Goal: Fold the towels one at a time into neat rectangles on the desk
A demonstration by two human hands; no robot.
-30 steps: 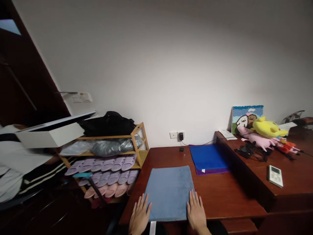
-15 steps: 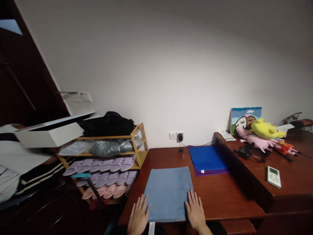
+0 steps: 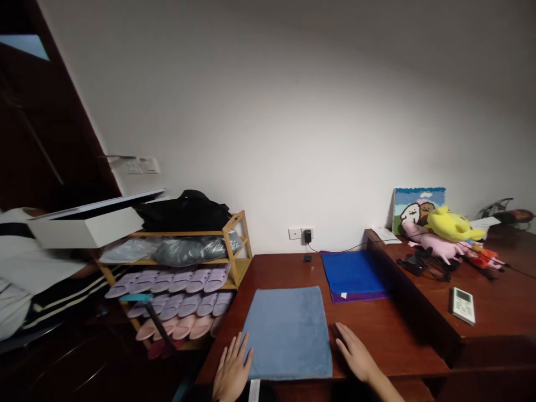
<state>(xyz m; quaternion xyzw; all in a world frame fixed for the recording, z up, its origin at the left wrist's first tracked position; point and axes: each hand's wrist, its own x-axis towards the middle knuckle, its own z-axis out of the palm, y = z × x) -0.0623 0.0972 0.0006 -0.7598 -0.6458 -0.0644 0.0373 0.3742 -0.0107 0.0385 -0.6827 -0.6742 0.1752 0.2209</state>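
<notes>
A grey-blue cloth (image 3: 287, 332), like a small towel, lies flat on the brown wooden table (image 3: 276, 268) in front of me. My left hand (image 3: 231, 371) is open at the cloth's near left edge, fingers spread and fingertips touching or just over its border. My right hand (image 3: 354, 353) is open too, apart from the cloth and to its right, above or on the bare wood; contact is unclear. A white tag (image 3: 254, 389) hangs below the cloth's near edge. Farther back on the right lie a bright blue cloth (image 3: 354, 272) and a purple cloth (image 3: 359, 298) partly under it.
A raised desk (image 3: 431, 318) on the right bears plush toys (image 3: 450, 223), cables and a white remote-like device (image 3: 463, 305). On the left stands a wooden rack (image 3: 234, 273) with slippers and a black bag (image 3: 184, 211). Another person (image 3: 37, 268) sits at far left.
My right hand has left the cloth's right edge and moved right, over the table. My left hand stays at the left edge. The view has shifted slightly.
</notes>
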